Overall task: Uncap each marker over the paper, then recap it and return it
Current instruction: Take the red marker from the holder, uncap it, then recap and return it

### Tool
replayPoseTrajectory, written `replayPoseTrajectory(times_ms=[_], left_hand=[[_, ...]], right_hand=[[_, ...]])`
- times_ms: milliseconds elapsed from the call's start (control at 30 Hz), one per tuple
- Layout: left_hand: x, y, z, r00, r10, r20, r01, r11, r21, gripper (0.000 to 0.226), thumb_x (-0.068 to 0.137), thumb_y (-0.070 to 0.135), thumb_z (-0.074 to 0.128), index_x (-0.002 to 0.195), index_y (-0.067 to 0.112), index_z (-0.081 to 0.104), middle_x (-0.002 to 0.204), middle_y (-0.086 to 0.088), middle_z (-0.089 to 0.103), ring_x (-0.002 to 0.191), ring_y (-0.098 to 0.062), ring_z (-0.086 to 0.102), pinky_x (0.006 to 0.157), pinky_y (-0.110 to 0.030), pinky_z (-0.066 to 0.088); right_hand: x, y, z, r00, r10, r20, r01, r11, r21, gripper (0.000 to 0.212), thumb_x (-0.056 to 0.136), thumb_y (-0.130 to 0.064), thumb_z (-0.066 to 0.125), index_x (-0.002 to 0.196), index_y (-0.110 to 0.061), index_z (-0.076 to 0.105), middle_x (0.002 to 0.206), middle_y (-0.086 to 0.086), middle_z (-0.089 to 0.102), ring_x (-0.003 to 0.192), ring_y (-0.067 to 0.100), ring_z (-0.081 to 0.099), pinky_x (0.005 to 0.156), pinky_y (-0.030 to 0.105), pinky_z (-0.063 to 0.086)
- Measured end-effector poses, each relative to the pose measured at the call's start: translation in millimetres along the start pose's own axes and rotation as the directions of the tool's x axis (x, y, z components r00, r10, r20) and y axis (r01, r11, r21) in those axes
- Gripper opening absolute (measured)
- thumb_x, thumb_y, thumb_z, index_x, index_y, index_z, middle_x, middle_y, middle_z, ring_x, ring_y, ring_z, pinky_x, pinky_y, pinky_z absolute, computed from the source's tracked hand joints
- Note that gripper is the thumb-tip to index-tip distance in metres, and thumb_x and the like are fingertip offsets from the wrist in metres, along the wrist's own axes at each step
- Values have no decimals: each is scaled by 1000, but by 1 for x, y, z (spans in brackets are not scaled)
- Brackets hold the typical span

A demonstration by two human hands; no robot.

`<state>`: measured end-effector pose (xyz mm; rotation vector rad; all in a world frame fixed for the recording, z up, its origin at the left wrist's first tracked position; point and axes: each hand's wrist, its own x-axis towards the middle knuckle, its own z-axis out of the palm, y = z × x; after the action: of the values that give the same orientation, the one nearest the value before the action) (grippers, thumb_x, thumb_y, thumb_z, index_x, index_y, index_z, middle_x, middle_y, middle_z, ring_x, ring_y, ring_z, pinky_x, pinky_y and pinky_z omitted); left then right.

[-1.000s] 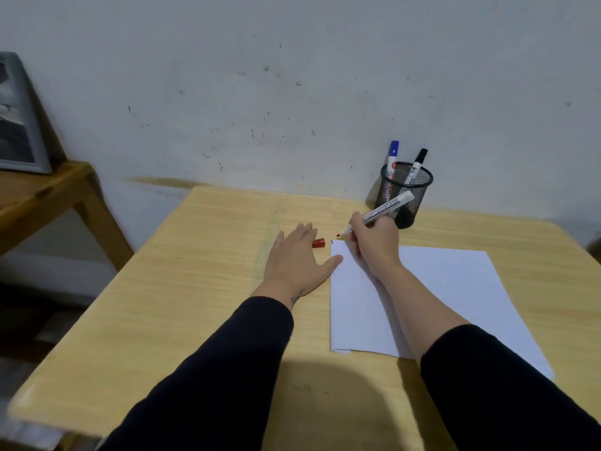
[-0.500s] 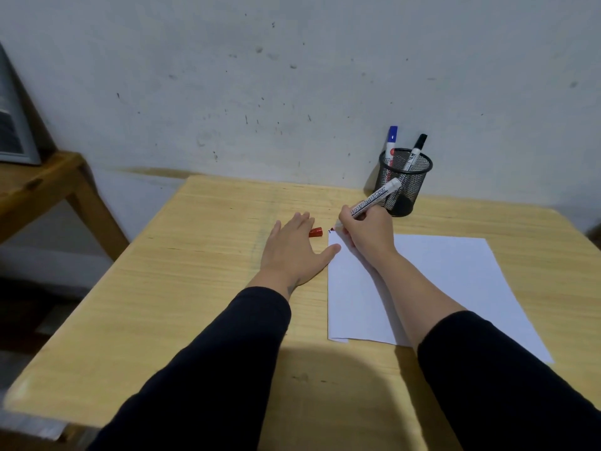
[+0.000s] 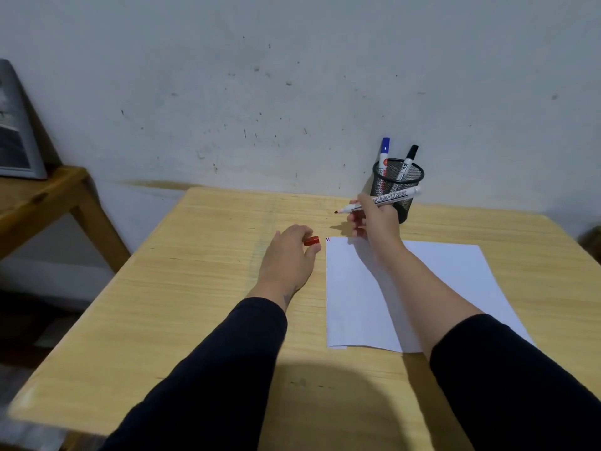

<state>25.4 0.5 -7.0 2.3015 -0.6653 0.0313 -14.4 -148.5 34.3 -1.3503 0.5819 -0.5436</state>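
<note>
A pale wooden table (image 3: 201,288) with a visible straight grain and a rounded near left corner is seen against a scuffed, speckled wall (image 3: 292,92). A smooth white sheet of paper (image 3: 439,288) lies flat on the right half of the table, its near left corner slightly folded. At its far left corner small red and blue marks (image 3: 328,238) are seen. A black wire-mesh pen cup (image 3: 398,187), cylindrical, stands near the far edge of the table, and in it a blue-capped marker (image 3: 384,154) and a black-capped marker (image 3: 407,162) are held upright, slightly tilted.

A white-barrelled red marker (image 3: 379,202), uncapped, is gripped between thumb and fingers of the right hand (image 3: 374,221), held above the table beyond the far left corner of the paper, tip pointing left. The small red cap (image 3: 311,240), a short cylinder, is pinched by the curled fingertips of the left hand (image 3: 287,255), just left of the paper's far left corner. Dark sleeves (image 3: 227,369) cover both forearms.

Compared with half a second before, the marker tip has been lifted off the paper and the right hand raised; the left hand, then lying flat beside the cap, is now closed on it.
</note>
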Motion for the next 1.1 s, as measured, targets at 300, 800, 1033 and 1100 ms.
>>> replayPoseTrajectory(times_ms=[300,800,1033,1100], left_hand=[[3,22,-12,993,-71,-89,25,899,-437,12,85,10,68,92,17,75,80,17,68,81,-6,65,69,-4,46],[15,91,-20,987,147,-62,-158,858,-489,11,82,8,71,88,17,75,72,10,69,75,-11,66,75,-19,49],[15,98,-22,987,152,-58,-162,883,-441,13,82,7,68,82,19,74,69,7,68,76,-19,64,78,-34,50],[13,99,-20,986,147,-73,-164,890,-425,12,82,8,68,83,17,75,72,-1,70,80,-27,65,77,-40,50]], right_hand=[[-10,-24,-32,990,-71,119,55,989,135,6,87,-2,61,91,2,58,84,18,64,69,27,63,68,23,60],[-37,-61,-66,978,-96,183,80,992,95,15,86,1,62,99,10,61,95,27,65,74,27,64,86,32,58],[-44,-61,-63,986,-73,152,53,990,129,8,86,1,64,93,3,62,88,21,68,78,28,65,82,29,57],[-42,-61,-62,986,-78,148,61,992,115,12,85,1,64,96,4,62,88,21,67,78,28,66,83,30,57]])
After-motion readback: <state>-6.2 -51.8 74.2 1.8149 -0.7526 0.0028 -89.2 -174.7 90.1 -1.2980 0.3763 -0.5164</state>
